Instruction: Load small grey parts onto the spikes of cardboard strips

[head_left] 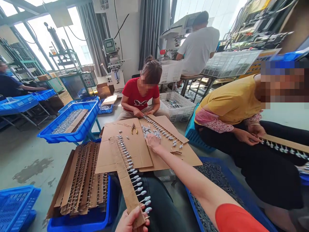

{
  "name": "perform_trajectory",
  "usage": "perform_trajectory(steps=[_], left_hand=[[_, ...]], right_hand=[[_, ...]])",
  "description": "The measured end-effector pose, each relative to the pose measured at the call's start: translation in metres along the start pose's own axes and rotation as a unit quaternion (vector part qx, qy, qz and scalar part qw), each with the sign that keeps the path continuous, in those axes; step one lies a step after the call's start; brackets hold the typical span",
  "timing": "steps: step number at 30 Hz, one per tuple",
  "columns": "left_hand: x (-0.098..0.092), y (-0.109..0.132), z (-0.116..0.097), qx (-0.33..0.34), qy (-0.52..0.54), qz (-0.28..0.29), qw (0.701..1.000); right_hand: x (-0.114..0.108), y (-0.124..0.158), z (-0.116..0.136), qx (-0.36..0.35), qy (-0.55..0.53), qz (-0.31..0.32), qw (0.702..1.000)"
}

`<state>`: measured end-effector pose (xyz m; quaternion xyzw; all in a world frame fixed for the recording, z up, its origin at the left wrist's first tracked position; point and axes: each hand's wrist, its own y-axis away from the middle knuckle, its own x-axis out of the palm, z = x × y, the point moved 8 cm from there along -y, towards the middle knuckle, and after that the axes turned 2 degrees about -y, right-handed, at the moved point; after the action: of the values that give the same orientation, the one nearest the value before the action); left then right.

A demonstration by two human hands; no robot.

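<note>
Left hand gripping near end of long cardboard strip lined with small grey pieces, right hand stretched forward, fingers closed on loose pile of grey pieces on cardboard sheet, pliers nearby

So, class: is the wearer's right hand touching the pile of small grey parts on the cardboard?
Touching. The head view shows the right hand reaching onto the pile of small grey parts, fingers resting among them with no visible gap.

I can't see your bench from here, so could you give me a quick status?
Left hand grips cardboard strip. Right hand on loose pile of parts. Pliers lie beside it.
</note>
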<state>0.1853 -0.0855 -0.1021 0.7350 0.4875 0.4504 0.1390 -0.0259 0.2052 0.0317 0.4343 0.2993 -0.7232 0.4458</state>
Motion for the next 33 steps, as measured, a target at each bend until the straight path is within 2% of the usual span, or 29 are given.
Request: perform_trajectory(steps=[4,9,13,16,18,20,23,25,28,30,33], left_hand=[[0.018,0.017,-0.005,-0.002,-0.013,0.018,1.000],[0.026,0.023,-0.007,0.000,-0.022,0.016,1.000],[0.028,0.026,-0.009,0.007,-0.023,0.011,1.000],[0.031,0.029,-0.012,0.010,-0.032,0.006,0.999],[0.033,0.030,-0.014,0.014,-0.045,0.000,0.999],[0.035,0.031,-0.016,0.018,-0.062,-0.006,0.998],[0.036,0.030,-0.017,0.021,-0.079,-0.009,0.997],[0.034,0.029,-0.015,0.017,-0.078,-0.010,0.997],[0.033,0.028,-0.014,0.015,-0.076,-0.002,0.997],[0.033,0.028,-0.014,0.016,-0.080,0.000,0.997],[0.034,0.029,-0.015,0.012,-0.084,-0.003,0.996]], right_hand=[[0.011,-0.001,-0.013,0.023,-0.001,-0.010,1.000],[0.014,-0.001,-0.020,0.012,-0.018,-0.028,0.999],[0.011,0.002,-0.015,-0.002,-0.044,-0.048,0.998],[0.002,0.015,-0.007,-0.026,-0.070,-0.067,0.995],[-0.007,0.037,-0.004,-0.041,-0.106,-0.080,0.990],[-0.015,0.073,-0.005,-0.051,-0.198,-0.074,0.976],[-0.008,0.147,-0.009,-0.047,-0.384,0.042,0.921],[0.003,0.201,-0.010,-0.031,-0.424,0.133,0.895],[0.018,0.264,-0.014,0.000,-0.438,0.206,0.875],[0.027,0.289,-0.016,0.025,-0.447,0.230,0.864],[0.037,0.303,-0.017,0.060,-0.465,0.224,0.854]])
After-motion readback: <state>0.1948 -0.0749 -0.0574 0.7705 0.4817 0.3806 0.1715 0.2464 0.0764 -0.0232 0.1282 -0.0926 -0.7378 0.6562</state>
